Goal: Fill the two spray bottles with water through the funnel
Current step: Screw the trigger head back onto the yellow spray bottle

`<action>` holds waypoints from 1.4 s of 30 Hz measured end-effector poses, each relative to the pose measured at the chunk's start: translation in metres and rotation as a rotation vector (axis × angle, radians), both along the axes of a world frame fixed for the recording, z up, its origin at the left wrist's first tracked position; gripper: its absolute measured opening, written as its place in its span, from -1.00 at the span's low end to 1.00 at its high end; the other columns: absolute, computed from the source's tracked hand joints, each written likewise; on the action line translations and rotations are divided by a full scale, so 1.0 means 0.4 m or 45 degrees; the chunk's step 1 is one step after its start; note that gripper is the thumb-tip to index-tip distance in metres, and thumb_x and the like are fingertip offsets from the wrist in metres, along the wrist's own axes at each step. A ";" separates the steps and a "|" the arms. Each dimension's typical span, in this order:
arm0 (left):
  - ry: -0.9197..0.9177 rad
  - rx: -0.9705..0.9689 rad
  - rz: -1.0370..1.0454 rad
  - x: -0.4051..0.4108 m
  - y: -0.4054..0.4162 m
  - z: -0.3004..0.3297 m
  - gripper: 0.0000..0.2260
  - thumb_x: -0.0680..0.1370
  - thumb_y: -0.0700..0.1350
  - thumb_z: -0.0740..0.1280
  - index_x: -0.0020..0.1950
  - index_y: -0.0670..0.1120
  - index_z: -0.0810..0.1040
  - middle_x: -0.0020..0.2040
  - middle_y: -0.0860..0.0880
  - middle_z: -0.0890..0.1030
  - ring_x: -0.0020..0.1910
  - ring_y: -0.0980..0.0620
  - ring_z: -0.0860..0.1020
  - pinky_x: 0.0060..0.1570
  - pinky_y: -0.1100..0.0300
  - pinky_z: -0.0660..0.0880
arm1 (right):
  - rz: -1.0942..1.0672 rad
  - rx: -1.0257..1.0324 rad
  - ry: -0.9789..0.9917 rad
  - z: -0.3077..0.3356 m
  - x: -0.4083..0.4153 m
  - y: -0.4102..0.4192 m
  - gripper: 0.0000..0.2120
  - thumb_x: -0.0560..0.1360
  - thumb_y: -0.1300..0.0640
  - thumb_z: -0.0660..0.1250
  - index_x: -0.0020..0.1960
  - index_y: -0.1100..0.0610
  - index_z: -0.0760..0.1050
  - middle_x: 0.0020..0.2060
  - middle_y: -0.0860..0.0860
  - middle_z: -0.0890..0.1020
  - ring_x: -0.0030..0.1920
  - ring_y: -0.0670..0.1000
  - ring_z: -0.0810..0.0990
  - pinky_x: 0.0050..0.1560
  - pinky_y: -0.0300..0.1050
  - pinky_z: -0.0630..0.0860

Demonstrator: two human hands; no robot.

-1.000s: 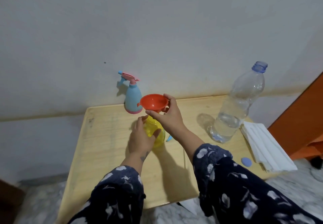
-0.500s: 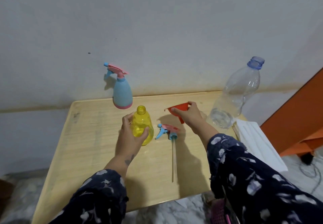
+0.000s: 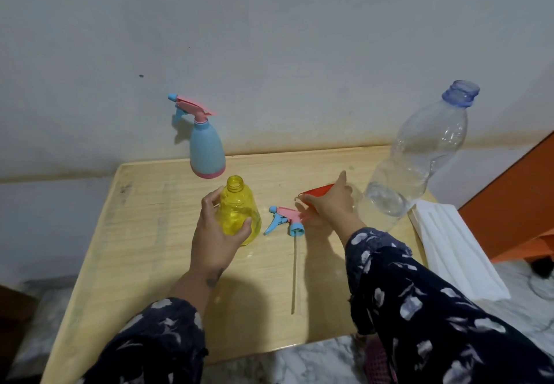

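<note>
A yellow spray bottle [image 3: 239, 212] with no top stands near the middle of the wooden table [image 3: 144, 248], and my left hand [image 3: 214, 239] is wrapped around its body. Its pink and blue spray head [image 3: 284, 220] lies flat just to the right, its long tube pointing toward me. My right hand [image 3: 328, 203] holds the red funnel [image 3: 316, 190] low over the table, between the spray head and the clear water bottle [image 3: 419, 155]. That bottle is uncapped, with a little water at the bottom. A blue spray bottle [image 3: 207, 149] with its head on stands at the back by the wall.
A stack of white tissues [image 3: 455, 248] lies at the table's right edge. An orange piece of furniture [image 3: 521, 197] stands further right. The wall runs right behind the table. Marble floor shows below the front edge.
My right hand lifted the red funnel off the yellow bottle and carried it right and down to the table beside the water bottle. My left hand stayed on the yellow bottle.
</note>
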State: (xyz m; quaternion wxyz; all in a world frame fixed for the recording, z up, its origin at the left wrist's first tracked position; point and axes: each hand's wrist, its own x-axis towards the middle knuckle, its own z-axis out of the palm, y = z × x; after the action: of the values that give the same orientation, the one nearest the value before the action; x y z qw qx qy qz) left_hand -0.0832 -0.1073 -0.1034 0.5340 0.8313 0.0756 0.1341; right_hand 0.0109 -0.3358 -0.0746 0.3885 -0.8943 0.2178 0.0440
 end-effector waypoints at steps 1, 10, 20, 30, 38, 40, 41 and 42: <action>0.000 0.004 -0.004 -0.001 0.001 0.000 -0.31 0.39 0.10 0.51 0.32 0.43 0.14 0.31 0.25 0.40 0.26 0.14 0.45 0.06 0.21 0.41 | 0.001 -0.125 -0.090 0.008 -0.015 0.008 0.00 0.32 -0.01 0.54 0.53 0.03 -0.05 0.37 0.18 0.27 0.33 0.23 0.34 0.24 0.12 0.40; 0.042 0.104 -0.086 0.003 0.007 0.003 -0.24 0.37 0.25 0.45 0.29 0.56 -0.05 0.40 0.20 0.28 0.27 0.16 0.34 0.02 0.15 0.40 | 0.361 -0.278 0.004 -0.049 -0.125 0.071 -0.54 0.52 -0.03 0.26 0.38 0.03 0.29 0.14 0.06 0.58 0.10 0.10 0.57 -0.02 -0.06 0.50; 0.040 0.109 -0.139 0.017 0.028 0.029 -0.21 0.32 0.39 0.38 0.42 0.51 -0.02 0.28 0.30 0.29 0.24 0.17 0.33 0.05 0.12 0.38 | 0.310 -0.023 -0.027 -0.008 -0.078 0.090 -0.58 0.41 0.03 0.43 0.23 0.10 0.49 -0.02 -0.01 0.62 -0.19 -0.07 0.57 -0.23 -0.20 0.49; 0.109 0.107 -0.219 -0.044 0.122 0.107 -0.28 0.33 0.31 0.44 0.29 0.64 0.04 0.15 0.25 0.34 0.14 0.12 0.42 -0.10 0.22 0.38 | 0.224 0.401 -0.503 0.352 -0.031 0.207 -0.58 0.39 0.07 0.46 0.20 0.16 0.49 -0.06 0.13 0.68 -0.11 0.07 0.68 0.00 0.05 0.61; 0.070 0.194 -0.320 -0.120 0.168 0.184 -0.27 0.29 0.34 0.44 0.28 0.64 0.05 0.20 0.20 0.39 0.08 0.25 0.46 -0.02 0.23 0.42 | 0.098 0.518 -0.931 0.550 -0.082 0.316 -0.65 0.42 0.10 0.43 0.16 0.09 0.43 -0.08 0.03 0.65 -0.28 -0.15 0.65 -0.05 -0.04 0.62; 0.062 0.198 -0.314 -0.139 0.181 0.195 -0.27 0.32 0.30 0.46 0.33 0.59 0.09 0.21 0.18 0.40 0.09 0.21 0.47 0.04 0.18 0.47 | 0.070 0.527 -0.984 0.572 -0.097 0.331 -0.65 0.42 0.09 0.42 0.15 0.08 0.42 -0.07 0.03 0.66 -0.21 -0.08 0.68 -0.01 0.01 0.61; 0.058 0.193 -0.313 -0.148 0.186 0.198 -0.27 0.33 0.28 0.47 0.35 0.55 0.11 0.21 0.17 0.41 0.10 0.17 0.49 0.06 0.14 0.50 | 0.065 0.520 -1.012 0.582 -0.105 0.338 -0.65 0.43 0.09 0.42 0.16 0.07 0.42 -0.06 0.03 0.66 -0.19 -0.06 0.68 0.00 0.02 0.61; 0.056 0.185 -0.312 -0.156 0.191 0.202 -0.27 0.34 0.27 0.47 0.37 0.52 0.13 0.21 0.16 0.41 0.12 0.15 0.49 0.08 0.11 0.51 | 0.065 0.506 -1.036 0.592 -0.113 0.343 -0.65 0.43 0.09 0.42 0.16 0.08 0.42 -0.05 0.04 0.65 -0.18 -0.05 0.68 0.00 0.01 0.61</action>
State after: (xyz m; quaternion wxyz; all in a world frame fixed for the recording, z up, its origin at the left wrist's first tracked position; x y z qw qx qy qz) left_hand -0.1455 -0.0311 -0.0225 0.4830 0.8736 -0.0246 0.0548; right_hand -0.0344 -0.1987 0.1621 0.6054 -0.7520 0.0127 -0.2606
